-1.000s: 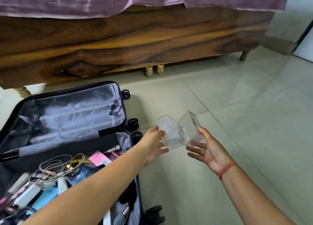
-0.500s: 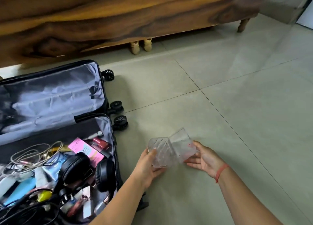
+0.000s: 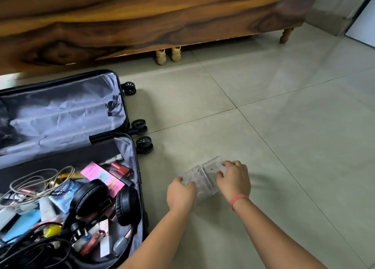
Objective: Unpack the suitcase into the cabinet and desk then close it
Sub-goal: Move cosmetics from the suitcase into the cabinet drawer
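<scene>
Left hand [image 3: 180,194] and right hand [image 3: 235,180] lowered the clear box [image 3: 203,179] beside the suitcase [image 3: 60,114] — probably light, slippery — fingers [image 3: 228,165] pinching its ends.

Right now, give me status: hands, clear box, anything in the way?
Left hand and right hand both grip clear box, low by floor. Suitcase open, packed. No obstruction seen.

Home bedroom, wooden bed frame [image 3: 142,19], tiled floor [image 3: 284,126], open suitcase [image 3: 60,114]

suitcase [image 3: 67,114] left | clear box [image 3: 205,177] on floor [image 3: 284,147], right | headphones [image 3: 105,201] inside suitcase
</scene>
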Available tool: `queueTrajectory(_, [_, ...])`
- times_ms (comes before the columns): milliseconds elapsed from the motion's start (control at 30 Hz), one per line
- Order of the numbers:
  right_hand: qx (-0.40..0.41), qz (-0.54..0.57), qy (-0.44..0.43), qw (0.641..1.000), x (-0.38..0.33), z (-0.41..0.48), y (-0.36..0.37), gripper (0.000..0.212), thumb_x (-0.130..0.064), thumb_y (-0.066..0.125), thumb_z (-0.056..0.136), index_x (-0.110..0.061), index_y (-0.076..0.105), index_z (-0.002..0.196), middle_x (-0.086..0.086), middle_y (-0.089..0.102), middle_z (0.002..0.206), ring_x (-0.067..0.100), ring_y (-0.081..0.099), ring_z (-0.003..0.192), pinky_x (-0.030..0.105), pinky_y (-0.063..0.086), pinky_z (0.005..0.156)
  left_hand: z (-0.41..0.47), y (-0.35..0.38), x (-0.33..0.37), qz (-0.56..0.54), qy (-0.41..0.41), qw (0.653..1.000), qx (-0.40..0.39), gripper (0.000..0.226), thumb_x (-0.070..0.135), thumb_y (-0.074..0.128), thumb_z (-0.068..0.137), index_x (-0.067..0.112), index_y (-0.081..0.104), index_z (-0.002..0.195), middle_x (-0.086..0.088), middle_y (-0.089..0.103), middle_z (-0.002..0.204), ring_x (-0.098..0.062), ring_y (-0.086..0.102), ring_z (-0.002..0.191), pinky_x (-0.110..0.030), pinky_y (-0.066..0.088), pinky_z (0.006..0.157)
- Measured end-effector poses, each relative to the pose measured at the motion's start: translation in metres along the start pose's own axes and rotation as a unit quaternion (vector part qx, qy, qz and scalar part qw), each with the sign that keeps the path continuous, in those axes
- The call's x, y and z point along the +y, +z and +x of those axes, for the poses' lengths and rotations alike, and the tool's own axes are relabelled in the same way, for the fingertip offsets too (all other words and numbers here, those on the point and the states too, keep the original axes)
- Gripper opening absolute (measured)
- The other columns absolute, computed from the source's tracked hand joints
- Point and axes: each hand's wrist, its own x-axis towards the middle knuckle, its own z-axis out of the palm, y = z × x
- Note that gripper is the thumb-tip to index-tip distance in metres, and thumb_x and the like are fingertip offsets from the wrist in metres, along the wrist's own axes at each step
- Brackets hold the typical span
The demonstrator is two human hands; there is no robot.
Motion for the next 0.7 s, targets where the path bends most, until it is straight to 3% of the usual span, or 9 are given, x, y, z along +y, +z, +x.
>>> queueTrajectory(67, [0.000,-0.025,-0.040,0.999,-0.014,-0.006,-0.004,0.029,-0.020,0.054,0.087,-0.021,0.065,0.114,0.002,0.062,0.115,0.022,0.050,0.112,0.030,0.044,0.090,-0.004,-0.011,0.008,0.007,0.040,0.999,0.014,0.040,0.020,0.049,0.091,0.015,0.053,0.130,-0.005,0.057,0.127,-0.022,0.056,0.098,-0.030,0.047,0.085])
queueTrajectory(133, [-0.023,0.030,-0.043,0.998,-0.027,-0.009,-0.011,0.020,-0.019,0.057,0.084,-0.023,0.070,0.099,-0.002,0.069,0.103,0.020,0.060,0.101,0.028,0.048,0.084,-0.007,-0.024,0.022,0.014,0.096,0.995,0.022,0.031,0.020,0.051,0.089,0.015,0.061,0.118,-0.003,0.063,0.115,-0.021,0.057,0.095,-0.028,0.045,0.080])
queueTrajectory(233, [-0.070,0.154,-0.086,0.982,-0.060,-0.012,-0.021,0.013,-0.017,0.063,0.080,-0.020,0.075,0.087,-0.002,0.074,0.092,0.017,0.067,0.090,0.026,0.051,0.080,0.004,-0.060,0.049,-0.002,0.185,0.982,0.046,0.014,0.018,0.054,0.085,0.015,0.065,0.077,-0.003,0.063,0.075,-0.023,0.056,0.076,-0.027,0.040,0.064])
queueTrajectory(367, [-0.133,0.192,-0.207,0.950,-0.123,-0.029,-0.021,0.010,-0.014,0.069,0.078,-0.014,0.075,0.085,0.004,0.074,0.086,0.018,0.067,0.084,0.029,0.052,0.077,0.033,-0.134,0.057,-0.085,0.204,0.973,0.071,0.019,0.028,0.053,0.066,0.018,0.069,0.065,-0.006,0.070,0.069,-0.029,0.066,0.073,-0.039,0.056,0.075])
queueTrajectory(467, [-0.192,0.123,-0.321,0.919,-0.171,-0.043,-0.010,0.011,-0.015,0.068,0.078,-0.009,0.074,0.085,0.012,0.072,0.085,0.020,0.065,0.081,0.033,0.051,0.073,0.057,-0.188,0.033,-0.073,0.168,0.978,0.096,0.018,0.030,0.052,0.060,0.020,0.066,0.060,-0.010,0.071,0.071,-0.032,0.068,0.076,-0.043,0.057,0.077])
queueTrajectory(533, [-0.260,0.039,-0.377,0.888,-0.202,-0.055,0.003,0.019,-0.018,0.068,0.080,-0.010,0.073,0.096,0.011,0.072,0.095,0.020,0.064,0.089,0.030,0.050,0.080,0.068,-0.221,0.013,-0.055,0.103,0.989,0.089,0.016,0.029,0.055,0.061,0.016,0.064,0.063,-0.013,0.069,0.073,-0.033,0.065,0.073,-0.038,0.055,0.074])
queueTrajectory(633, [-0.319,-0.071,-0.383,0.864,-0.230,-0.069,0.034,0.035,-0.013,0.063,0.083,-0.005,0.063,0.117,0.015,0.065,0.115,0.029,0.060,0.107,0.031,0.047,0.088,0.077,-0.255,-0.010,-0.038,-0.005,0.999,0.008,0.012,0.016,0.058,0.086,0.006,0.055,0.081,-0.012,0.056,0.074,-0.023,0.048,0.057,-0.025,0.039,0.059])
queueTrajectory(700, [-0.331,-0.076,-0.366,0.867,-0.244,-0.078,0.056,0.046,-0.007,0.058,0.081,-0.004,0.051,0.126,0.019,0.058,0.123,0.034,0.056,0.114,0.035,0.047,0.092,0.084,-0.273,-0.014,-0.032,-0.015,0.999,-0.014,0.010,0.015,0.053,0.092,0.007,0.052,0.087,-0.009,0.053,0.076,-0.018,0.045,0.056,-0.024,0.036,0.056])
